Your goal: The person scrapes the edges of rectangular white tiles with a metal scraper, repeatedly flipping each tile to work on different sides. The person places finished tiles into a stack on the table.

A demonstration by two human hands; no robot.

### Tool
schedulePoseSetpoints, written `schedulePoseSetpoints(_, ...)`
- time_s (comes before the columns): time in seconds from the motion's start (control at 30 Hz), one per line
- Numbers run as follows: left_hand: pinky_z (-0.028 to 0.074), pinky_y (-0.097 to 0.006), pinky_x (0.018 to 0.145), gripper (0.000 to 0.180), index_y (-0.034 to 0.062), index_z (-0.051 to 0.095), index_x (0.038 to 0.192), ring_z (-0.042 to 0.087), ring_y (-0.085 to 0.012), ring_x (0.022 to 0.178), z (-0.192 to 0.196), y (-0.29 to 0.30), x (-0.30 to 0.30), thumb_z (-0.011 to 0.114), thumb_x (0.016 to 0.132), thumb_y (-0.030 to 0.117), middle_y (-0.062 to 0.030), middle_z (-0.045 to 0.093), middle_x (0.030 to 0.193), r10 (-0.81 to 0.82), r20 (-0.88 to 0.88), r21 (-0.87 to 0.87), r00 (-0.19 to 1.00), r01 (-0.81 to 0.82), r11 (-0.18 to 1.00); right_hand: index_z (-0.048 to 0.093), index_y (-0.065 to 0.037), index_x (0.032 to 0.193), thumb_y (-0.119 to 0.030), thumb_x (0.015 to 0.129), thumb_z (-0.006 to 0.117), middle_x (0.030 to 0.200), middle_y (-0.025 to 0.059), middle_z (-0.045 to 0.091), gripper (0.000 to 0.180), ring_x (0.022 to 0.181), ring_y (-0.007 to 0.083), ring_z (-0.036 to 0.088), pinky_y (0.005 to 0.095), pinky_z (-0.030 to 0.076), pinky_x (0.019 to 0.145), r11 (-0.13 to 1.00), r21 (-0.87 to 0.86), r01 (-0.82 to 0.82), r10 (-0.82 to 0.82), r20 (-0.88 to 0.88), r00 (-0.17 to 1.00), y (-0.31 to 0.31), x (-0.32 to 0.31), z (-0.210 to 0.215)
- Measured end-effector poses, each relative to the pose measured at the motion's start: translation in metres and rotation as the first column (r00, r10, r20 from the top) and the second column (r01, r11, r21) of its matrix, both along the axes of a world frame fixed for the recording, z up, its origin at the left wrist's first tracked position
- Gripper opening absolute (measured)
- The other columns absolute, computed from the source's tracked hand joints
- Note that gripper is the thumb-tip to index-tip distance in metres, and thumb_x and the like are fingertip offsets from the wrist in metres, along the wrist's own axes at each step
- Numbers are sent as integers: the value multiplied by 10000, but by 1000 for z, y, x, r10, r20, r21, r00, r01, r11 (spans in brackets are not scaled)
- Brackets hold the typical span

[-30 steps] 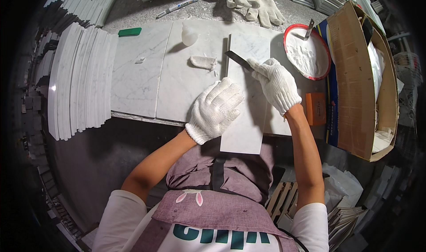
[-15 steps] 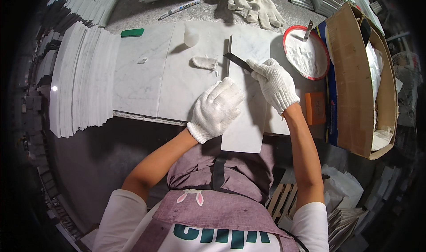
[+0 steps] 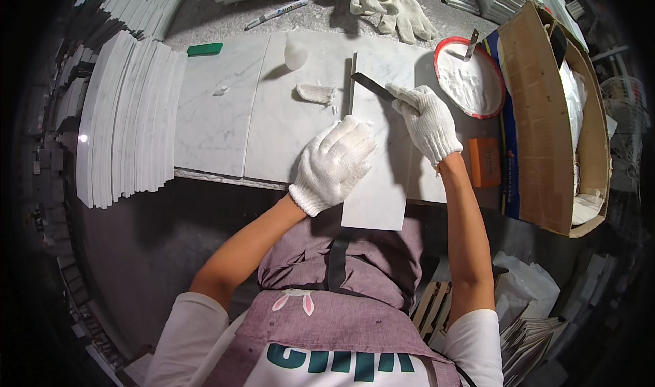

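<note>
A big spread of white marble slabs [image 3: 218,121] covers the bench, with a thick stack of tiles [image 3: 123,121] standing on edge to the person's left and an open cardboard box [image 3: 546,128] to their right. Front and centre lies a narrower marble tile [image 3: 382,182], its near end hanging over the bench edge toward the apron. The left hand [image 3: 334,163], in a white knit glove, lies flat on that tile, palm down, fingers closed together, pinning it rather than gripping. The right hand [image 3: 428,122], gloved too, pinches a dark flat scraper blade [image 3: 372,85] between finger and thumb, its tip at the tile's far left edge. This looks like the filling step, paste being worked along the edge. Next calls for a steady draw of the blade down that edge, likely reloading from the red-rimmed bowl of white paste [image 3: 471,80] just to the right. A white paste lump [image 3: 315,92] sits nearby.
</note>
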State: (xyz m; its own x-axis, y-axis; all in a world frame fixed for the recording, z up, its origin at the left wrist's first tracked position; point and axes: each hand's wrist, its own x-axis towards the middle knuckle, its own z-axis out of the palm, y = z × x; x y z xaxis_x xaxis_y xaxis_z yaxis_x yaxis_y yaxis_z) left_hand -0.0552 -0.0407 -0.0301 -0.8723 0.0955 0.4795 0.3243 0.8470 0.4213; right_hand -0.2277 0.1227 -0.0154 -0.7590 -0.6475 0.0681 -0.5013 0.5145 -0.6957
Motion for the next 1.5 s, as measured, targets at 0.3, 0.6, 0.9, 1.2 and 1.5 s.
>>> schedulePoseSetpoints(0.3, 438, -508, 1102, 373, 87, 704, 1231, 531, -359, 1324, -4, -1, 0, 672, 909, 273, -120, 630, 1352, -2, 12, -15, 1000, 2, 1000, 750, -208, 1221, -128, 958, 612, 941, 87, 677, 308, 876, 282, 680, 381, 538, 780, 997, 80, 13, -7, -82, 997, -1, 4, 4)
schedulePoseSetpoints(0.6, 434, -507, 1103, 361, 85, 696, 1247, 540, -366, 1313, -7, 0, 2, 648, 930, 250, -133, 638, 1339, 6, -16, 4, 1000, -6, 1000, 750, -213, 1230, -135, 957, 609, 926, 88, 678, 316, 870, 277, 684, 381, 546, 795, 997, 81, -1, 8, -85, 996, -1, 5, 4)
schedulePoseSetpoints(0.9, 428, -477, 1114, 346, 25, 696, 1213, 572, -386, 1281, 0, -4, -7, 616, 949, 235, -178, 666, 1278, -55, 5, 182, 998, 53, 982, 669, -61, 1348, -154, 1032, 617, 858, -47, 592, 334, 710, 48, 480, 203, 427, 634, 958, -258, 128, -3, 437, 900, 18, 16, 7)
schedulePoseSetpoints(1.2, 129, -456, 1275, 597, 177, 558, 1465, 292, -293, 1524, -11, -1, -49, 420, 1018, 549, -104, 431, 1597, 199, 97, -386, 975, -148, 911, 593, -57, 1259, -309, 980, 717, 927, -44, 584, 395, 621, 58, 462, 215, 375, 543, 606, -559, 566, 226, 804, 550, 87, 75, 9)
schedulePoseSetpoints(1.5, 459, -471, 1082, 399, 174, 743, 1206, 634, -317, 1144, 20, 23, -1, 661, 936, 454, -92, 721, 1161, -46, 8, 51, 999, 45, 998, 524, -113, 1256, -258, 970, 723, 903, 6, 546, 377, 656, 78, 476, 216, 396, 530, 439, -449, 778, 247, 893, 376, 115, 135, 26)
